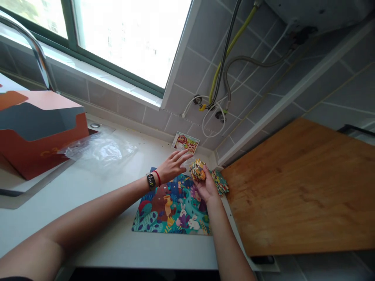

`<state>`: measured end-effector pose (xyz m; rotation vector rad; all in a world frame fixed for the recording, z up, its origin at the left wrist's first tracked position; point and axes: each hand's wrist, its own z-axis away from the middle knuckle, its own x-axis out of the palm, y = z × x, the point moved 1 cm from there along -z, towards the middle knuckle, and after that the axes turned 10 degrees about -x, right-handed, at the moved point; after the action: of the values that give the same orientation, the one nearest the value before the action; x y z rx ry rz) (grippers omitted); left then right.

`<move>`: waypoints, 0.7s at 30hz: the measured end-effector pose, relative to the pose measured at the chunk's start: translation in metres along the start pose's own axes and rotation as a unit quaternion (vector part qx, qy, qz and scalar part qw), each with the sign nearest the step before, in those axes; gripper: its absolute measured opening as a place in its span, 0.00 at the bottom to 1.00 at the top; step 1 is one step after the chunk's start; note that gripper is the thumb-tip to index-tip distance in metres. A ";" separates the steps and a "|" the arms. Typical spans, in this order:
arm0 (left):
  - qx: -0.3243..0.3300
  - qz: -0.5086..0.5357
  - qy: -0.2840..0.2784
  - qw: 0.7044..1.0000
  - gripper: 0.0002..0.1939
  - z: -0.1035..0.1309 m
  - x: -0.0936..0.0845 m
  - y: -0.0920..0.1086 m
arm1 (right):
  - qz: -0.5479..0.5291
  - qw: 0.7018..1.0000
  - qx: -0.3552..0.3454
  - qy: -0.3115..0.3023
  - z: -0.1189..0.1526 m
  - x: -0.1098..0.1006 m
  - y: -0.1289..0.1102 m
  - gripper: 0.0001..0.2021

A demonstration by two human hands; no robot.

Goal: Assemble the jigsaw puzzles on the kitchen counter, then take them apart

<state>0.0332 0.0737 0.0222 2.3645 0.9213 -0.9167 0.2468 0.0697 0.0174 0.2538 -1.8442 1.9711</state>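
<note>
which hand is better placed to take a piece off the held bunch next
Probably the left hand: it appears free, open and close to the bunch of puzzle pieces, while the right hand is taken up holding that bunch.

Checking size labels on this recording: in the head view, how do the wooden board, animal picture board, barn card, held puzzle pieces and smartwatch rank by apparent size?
1. Wooden board
2. Animal picture board
3. Barn card and held puzzle pieces: too alike to rank, both partly hidden
4. Smartwatch
</note>
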 end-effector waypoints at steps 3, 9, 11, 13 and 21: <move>0.010 0.042 0.007 0.999 0.08 -0.005 -0.002 0.000 | 0.085 0.996 -0.017 -0.009 -0.008 0.008 0.002 0.23; 0.018 0.033 0.022 0.999 0.06 -0.010 -0.006 0.000 | 0.273 0.939 -0.206 -0.023 -0.019 0.018 -0.003 0.36; 0.014 0.031 0.018 0.999 0.06 -0.011 -0.007 -0.004 | 0.309 0.912 -0.265 -0.054 -0.019 0.021 -0.008 0.37; 0.011 0.026 0.007 1.000 0.07 -0.012 -0.009 -0.009 | 0.342 0.884 -0.305 -0.095 -0.016 0.025 -0.014 0.36; -0.036 -0.016 -0.025 0.999 0.12 -0.020 -0.025 -0.029 | 0.330 0.874 -0.356 0.009 -0.024 0.021 -0.022 0.41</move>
<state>0.0071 0.0947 0.0496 2.2629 0.9586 -0.9351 0.2408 0.0981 0.0434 -0.7019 -2.7247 1.4393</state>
